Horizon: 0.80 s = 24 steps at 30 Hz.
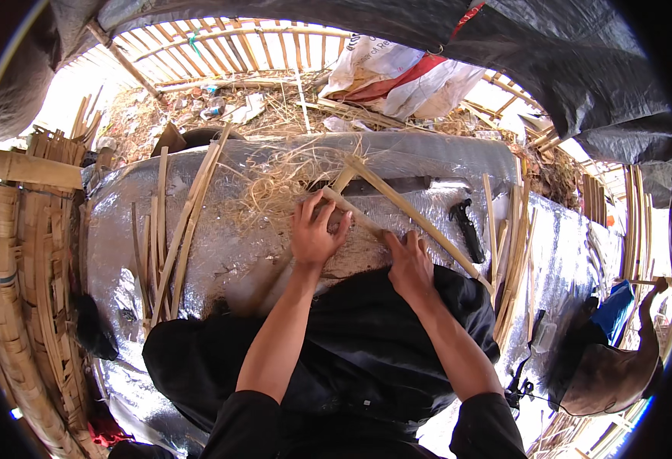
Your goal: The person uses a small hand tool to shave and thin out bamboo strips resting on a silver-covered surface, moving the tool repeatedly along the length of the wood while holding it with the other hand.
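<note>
A pale bamboo strip [363, 219] runs slantwise between my hands, over my lap. My left hand [317, 233] has its bent fingers at the strip's upper left end, with the thumb lower down beside it. At the lower right end, my right hand [411, 268] closes on the same strip; its fingertips are partly hidden. A longer bamboo strip [420, 218] slants past my right hand, crossing a short piece near its top. Behind both lies a knife [409, 186] with a dark blade. Curly bamboo shavings [286, 180] are heaped beyond my left hand.
Split bamboo strips lean at the left [190, 222] and right [513, 252] of the silvery sheet [114, 229]. A black tool [468, 231] lies to the right. Woven bamboo [34, 283] stands far left, a white sack [405, 80] at the back. Dark sheeting [520, 46] hangs overhead.
</note>
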Available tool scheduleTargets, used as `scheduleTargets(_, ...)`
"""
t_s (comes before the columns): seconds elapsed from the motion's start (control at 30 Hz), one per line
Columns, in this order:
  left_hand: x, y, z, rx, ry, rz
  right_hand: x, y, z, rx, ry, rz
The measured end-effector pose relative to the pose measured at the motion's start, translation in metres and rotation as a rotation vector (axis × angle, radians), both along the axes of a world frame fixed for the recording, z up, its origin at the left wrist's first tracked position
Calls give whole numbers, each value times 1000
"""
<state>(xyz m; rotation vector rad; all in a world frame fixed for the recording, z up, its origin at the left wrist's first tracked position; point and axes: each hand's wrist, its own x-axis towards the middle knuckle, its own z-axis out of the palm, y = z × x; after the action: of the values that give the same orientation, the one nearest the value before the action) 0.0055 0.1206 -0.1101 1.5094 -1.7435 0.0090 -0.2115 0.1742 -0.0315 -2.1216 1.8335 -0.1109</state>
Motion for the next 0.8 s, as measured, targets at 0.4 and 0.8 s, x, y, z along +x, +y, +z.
scheduleTargets(0.4,-4,2,5,107,120,56,-3,-3,3,16,-58,7)
scheduleTargets(0.8,0,-2,1,47,154,43,-6,-10,1,14,-160,-35)
